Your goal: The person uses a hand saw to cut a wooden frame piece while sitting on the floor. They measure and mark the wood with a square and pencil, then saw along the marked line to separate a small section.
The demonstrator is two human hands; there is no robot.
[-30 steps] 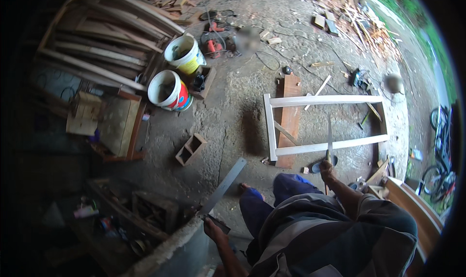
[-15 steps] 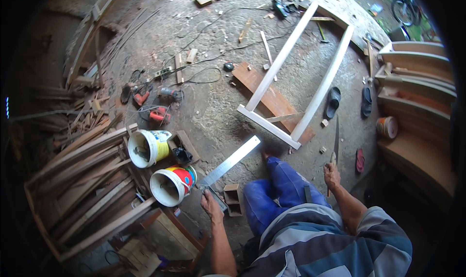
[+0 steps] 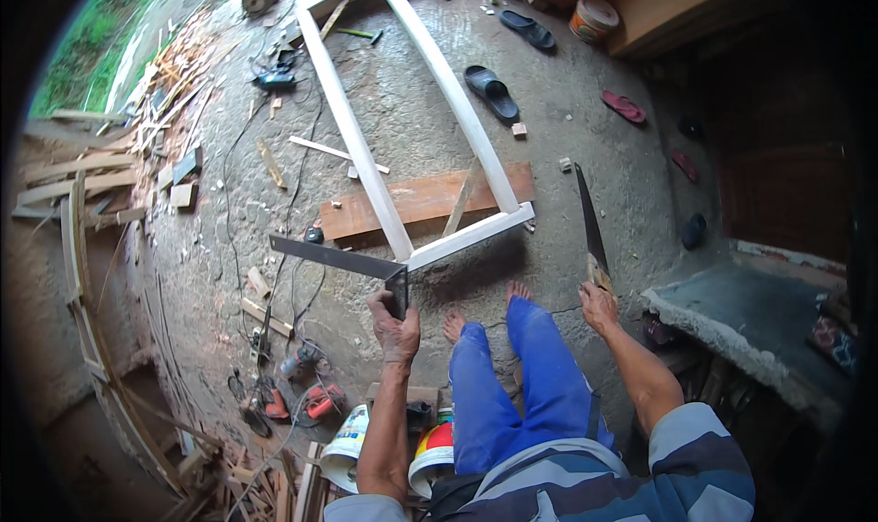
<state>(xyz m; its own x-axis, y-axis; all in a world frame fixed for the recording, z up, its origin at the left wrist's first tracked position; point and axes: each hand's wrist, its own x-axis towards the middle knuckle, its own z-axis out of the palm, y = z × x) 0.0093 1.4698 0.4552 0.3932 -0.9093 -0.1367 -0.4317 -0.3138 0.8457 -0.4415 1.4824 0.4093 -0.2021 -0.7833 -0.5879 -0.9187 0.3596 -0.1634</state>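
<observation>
My left hand [image 3: 395,330] grips the dark stock of a metal carpenter's square [image 3: 334,255], its long blade pointing left over the floor. My right hand [image 3: 597,307] is closed around the wooden handle of a hand saw [image 3: 593,225], whose tapered blade points away from me. Beyond both hands a pale wooden frame [image 3: 352,138] lies on the concrete, its near end close to my bare feet [image 3: 518,290]. A reddish plank [image 3: 430,197] runs crosswise under it, with a thin diagonal stick inside the frame.
Sandals [image 3: 491,94] lie right of the frame, near a step [image 3: 732,307] and wooden cabinets [image 3: 677,0]. Power tools [image 3: 323,398], cords, offcuts [image 3: 183,174] and buckets [image 3: 342,458] are on the left and at my feet. Long timber [image 3: 82,321] fills the far left.
My view has swung round rightward, and the frame now lies straight ahead. I have moved toward its near end. Both hands still carry the square and saw; the square's blade now points left.
</observation>
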